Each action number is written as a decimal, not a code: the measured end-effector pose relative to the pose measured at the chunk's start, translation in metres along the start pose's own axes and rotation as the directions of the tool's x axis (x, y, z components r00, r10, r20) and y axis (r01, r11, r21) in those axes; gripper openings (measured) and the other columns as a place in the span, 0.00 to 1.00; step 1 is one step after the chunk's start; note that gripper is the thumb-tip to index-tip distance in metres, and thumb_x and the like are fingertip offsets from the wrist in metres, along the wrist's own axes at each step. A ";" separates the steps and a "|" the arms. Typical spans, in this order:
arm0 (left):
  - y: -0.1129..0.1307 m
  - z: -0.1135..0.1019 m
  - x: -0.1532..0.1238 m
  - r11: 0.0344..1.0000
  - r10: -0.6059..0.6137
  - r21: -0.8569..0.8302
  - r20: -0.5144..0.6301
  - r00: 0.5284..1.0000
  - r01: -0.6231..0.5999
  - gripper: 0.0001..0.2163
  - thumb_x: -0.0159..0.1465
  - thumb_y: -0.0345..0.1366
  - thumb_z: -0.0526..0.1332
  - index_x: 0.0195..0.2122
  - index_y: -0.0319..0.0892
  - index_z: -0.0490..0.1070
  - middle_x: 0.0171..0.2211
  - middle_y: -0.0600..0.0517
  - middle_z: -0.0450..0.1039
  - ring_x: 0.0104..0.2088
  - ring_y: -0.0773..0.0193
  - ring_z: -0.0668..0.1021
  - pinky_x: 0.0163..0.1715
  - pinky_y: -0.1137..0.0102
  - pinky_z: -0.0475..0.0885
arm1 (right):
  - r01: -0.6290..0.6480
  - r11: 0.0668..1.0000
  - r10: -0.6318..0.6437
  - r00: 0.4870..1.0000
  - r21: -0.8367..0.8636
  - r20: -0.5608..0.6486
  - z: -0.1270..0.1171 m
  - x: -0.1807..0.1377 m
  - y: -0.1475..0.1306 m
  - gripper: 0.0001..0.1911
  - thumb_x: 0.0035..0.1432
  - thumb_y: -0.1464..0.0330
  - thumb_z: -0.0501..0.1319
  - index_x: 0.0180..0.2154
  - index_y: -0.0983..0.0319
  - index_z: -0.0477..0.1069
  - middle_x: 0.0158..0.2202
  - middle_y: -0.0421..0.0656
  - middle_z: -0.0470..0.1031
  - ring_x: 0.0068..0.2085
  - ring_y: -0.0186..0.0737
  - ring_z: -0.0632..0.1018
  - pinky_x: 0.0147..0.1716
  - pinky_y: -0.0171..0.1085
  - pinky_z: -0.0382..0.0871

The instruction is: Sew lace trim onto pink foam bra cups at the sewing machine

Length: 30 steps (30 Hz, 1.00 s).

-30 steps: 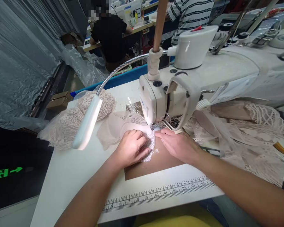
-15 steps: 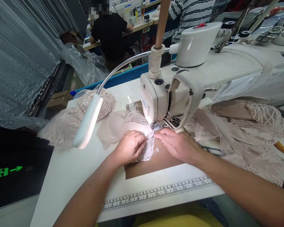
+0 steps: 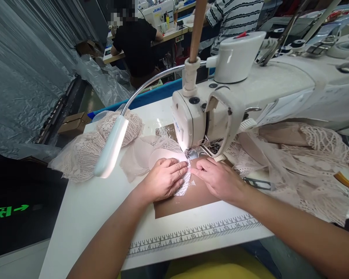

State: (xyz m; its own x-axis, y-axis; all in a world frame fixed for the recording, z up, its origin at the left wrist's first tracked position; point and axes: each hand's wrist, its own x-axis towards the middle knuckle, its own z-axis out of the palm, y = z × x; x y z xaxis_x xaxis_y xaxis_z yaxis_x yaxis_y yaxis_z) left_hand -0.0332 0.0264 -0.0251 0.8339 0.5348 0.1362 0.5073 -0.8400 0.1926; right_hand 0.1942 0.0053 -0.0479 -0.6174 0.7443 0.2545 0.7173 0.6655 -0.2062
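A strip of pale lace (image 3: 185, 187) lies under the needle area (image 3: 187, 153) of a white sewing machine (image 3: 187, 120). My left hand (image 3: 165, 179) rests on this lace, its fingers stretched out flat and pointing at the needle. At the strip's right edge, my right hand (image 3: 218, 176) has curled fingers, with thumb and index tips closed on the lace edge. Smooth beige cup pieces (image 3: 159, 155) and sheer mesh spread behind my left hand, joined to the lace or lying against it; I cannot tell which. Brown sheet (image 3: 174, 209) covers the tabletop below both hands.
A gooseneck lamp (image 3: 112, 147) reaches over the left side. Lace bundles (image 3: 81, 155) lie at left, more lace and mesh (image 3: 293, 162) at right. A printed ruler (image 3: 192, 236) runs along the table's front edge. Beyond, a person in black (image 3: 136, 42) sits at another machine.
My left hand has gone from bunched fingers to flat ones, farther over the lace and closer to the needle. The right fingers have curled in more. The view has shifted slightly.
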 end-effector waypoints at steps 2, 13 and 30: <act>0.001 0.000 -0.001 1.000 -0.018 -0.002 0.000 1.000 0.018 0.18 0.68 0.37 0.50 0.56 0.37 0.65 0.58 0.45 0.67 0.51 0.52 0.68 0.49 0.57 0.64 | -0.007 1.000 0.007 1.000 -0.007 -0.005 0.000 0.000 0.000 0.19 0.59 0.79 0.49 0.44 0.61 0.73 0.32 0.43 0.67 0.32 0.38 0.63 0.31 0.37 0.51; 0.003 0.006 0.004 0.993 -0.115 -0.013 -0.045 0.992 0.115 0.20 0.67 0.40 0.51 0.57 0.38 0.65 0.58 0.42 0.66 0.53 0.49 0.68 0.50 0.53 0.64 | -0.065 0.997 0.063 0.997 -0.045 -0.043 -0.007 0.011 0.000 0.17 0.60 0.75 0.50 0.45 0.62 0.74 0.28 0.42 0.67 0.26 0.35 0.60 0.26 0.36 0.48; -0.004 -0.003 -0.006 0.985 -0.010 -0.171 -0.049 0.999 0.002 0.15 0.66 0.39 0.52 0.49 0.42 0.72 0.45 0.44 0.72 0.47 0.56 0.71 0.49 0.60 0.65 | 0.173 0.976 -0.179 0.983 0.134 0.032 -0.008 -0.001 0.008 0.19 0.59 0.76 0.49 0.47 0.58 0.72 0.31 0.42 0.66 0.33 0.38 0.62 0.34 0.36 0.53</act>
State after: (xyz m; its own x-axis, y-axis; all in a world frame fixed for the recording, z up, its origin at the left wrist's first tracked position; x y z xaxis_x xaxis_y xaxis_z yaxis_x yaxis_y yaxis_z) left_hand -0.0402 0.0266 -0.0238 0.8169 0.5474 0.1817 0.4641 -0.8109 0.3563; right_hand 0.2037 0.0093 -0.0420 -0.7460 0.6145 0.2565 0.5495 0.7857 -0.2841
